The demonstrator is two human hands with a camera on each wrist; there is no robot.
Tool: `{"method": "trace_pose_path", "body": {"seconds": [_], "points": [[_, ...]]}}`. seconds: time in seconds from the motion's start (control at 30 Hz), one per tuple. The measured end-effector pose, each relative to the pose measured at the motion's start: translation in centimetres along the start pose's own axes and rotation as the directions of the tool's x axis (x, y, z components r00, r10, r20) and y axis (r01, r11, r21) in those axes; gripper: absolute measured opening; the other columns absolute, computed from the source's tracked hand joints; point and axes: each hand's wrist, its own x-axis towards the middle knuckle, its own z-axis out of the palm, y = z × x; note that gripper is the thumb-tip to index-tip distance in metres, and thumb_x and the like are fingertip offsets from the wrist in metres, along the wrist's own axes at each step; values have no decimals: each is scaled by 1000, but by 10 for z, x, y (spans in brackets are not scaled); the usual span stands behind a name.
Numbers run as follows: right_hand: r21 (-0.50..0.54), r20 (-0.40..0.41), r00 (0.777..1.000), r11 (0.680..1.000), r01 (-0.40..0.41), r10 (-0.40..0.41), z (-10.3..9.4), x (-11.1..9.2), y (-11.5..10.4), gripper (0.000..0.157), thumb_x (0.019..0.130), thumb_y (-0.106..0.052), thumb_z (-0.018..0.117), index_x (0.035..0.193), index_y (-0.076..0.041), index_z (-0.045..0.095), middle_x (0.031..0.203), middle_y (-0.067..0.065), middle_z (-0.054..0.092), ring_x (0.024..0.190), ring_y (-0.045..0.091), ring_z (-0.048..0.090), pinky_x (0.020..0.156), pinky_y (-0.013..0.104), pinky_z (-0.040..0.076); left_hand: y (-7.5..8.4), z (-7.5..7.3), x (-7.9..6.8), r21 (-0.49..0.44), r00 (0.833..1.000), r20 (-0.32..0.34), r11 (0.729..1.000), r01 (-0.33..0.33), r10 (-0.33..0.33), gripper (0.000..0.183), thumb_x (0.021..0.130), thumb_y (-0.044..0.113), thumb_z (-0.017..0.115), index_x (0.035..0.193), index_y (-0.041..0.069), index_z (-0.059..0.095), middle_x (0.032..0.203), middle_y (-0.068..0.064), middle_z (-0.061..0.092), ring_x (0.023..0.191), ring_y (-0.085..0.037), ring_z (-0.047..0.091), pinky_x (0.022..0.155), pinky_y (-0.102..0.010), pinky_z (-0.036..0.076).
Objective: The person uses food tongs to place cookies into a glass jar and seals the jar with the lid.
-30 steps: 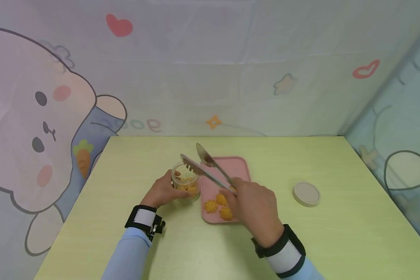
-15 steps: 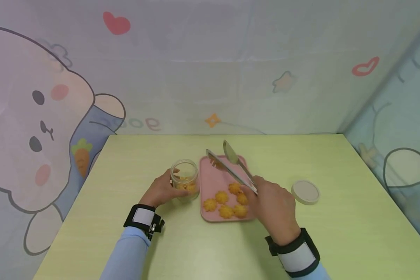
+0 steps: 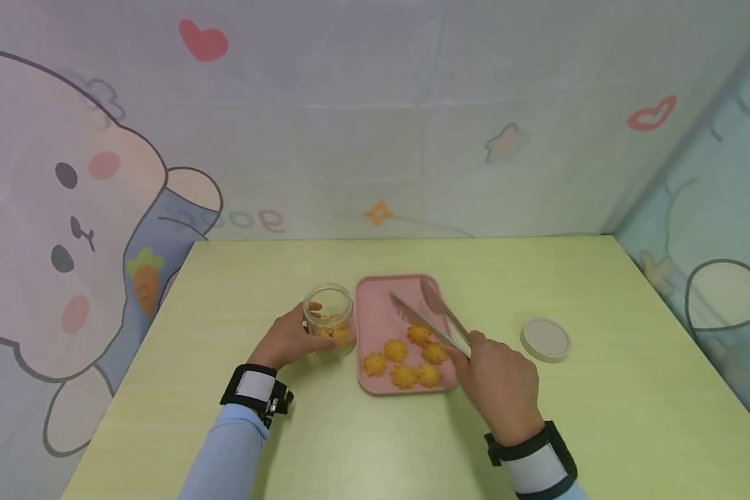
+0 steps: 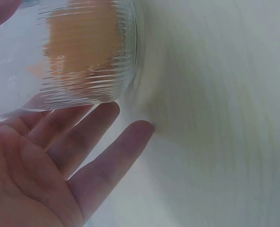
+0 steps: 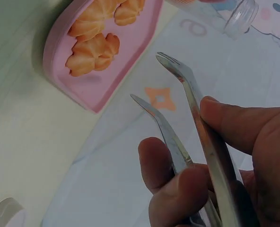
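Note:
My left hand [image 3: 289, 340] grips a clear glass jar [image 3: 329, 302] standing on the table just left of a pink tray [image 3: 375, 295]. Yellow-brown cookies [image 3: 339, 335] fill the jar's lower part; its mouth is uncovered. In the left wrist view, fingers [image 4: 114, 158] lie along the ribbed glass. With my right hand [image 3: 503, 382] I hold metal tongs [image 3: 420, 314] over the tray. Their tips stand apart with nothing between them, as the right wrist view shows. Several flower-shaped cookies [image 3: 403, 376] lie on the tray's near half, partly under the tongs in the head view.
A round pale lid [image 3: 546, 339] lies on the light yellow table [image 3: 600, 417], right of my right hand. Behind the table's far edge hangs a printed cloth backdrop [image 3: 375, 139] with a cartoon animal and hearts.
My right hand has moved right with the tongs, from above the jar to over the tray, and the tongs now hang lower. My left hand and the jar stay in place.

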Motion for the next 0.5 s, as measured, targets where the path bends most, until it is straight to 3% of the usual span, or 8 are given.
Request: {"method": "trace_pose_path", "body": {"seconds": [0.2, 0.4, 0.5], "points": [[-30, -18, 999, 999, 31, -31, -1, -2, 3, 41, 78, -36, 74, 90, 3, 68, 50, 14, 60, 36, 22, 46, 28, 34, 33, -3, 0, 2, -4, 1000, 3, 1000, 6, -6, 91, 62, 49, 83, 135, 10, 46, 122, -15, 62, 100, -27, 58, 74, -41, 52], [-20, 14, 1000, 1000, 23, -23, 0, -4, 3, 37, 77, -35, 75, 68, -2, 61, 45, 8, 53, 35, 20, 44, 29, 35, 31, -1, 0, 0, -6, 1000, 4, 1000, 0, 0, 91, 63, 48, 83, 136, 9, 46, 122, -15, 62, 102, -28, 57, 75, -42, 52], [-35, 52, 999, 999, 13, -12, 2, -4, 3, 37, 77, -35, 76, 64, -4, 60, 44, 7, 51, 35, 20, 44, 29, 34, 32, -1, 0, -1, -5, 1000, 5, 1000, 1, -1, 90, 63, 48, 83, 136, 9, 46, 122, -15, 62, 102, -28, 57, 75, -42, 52]]}}
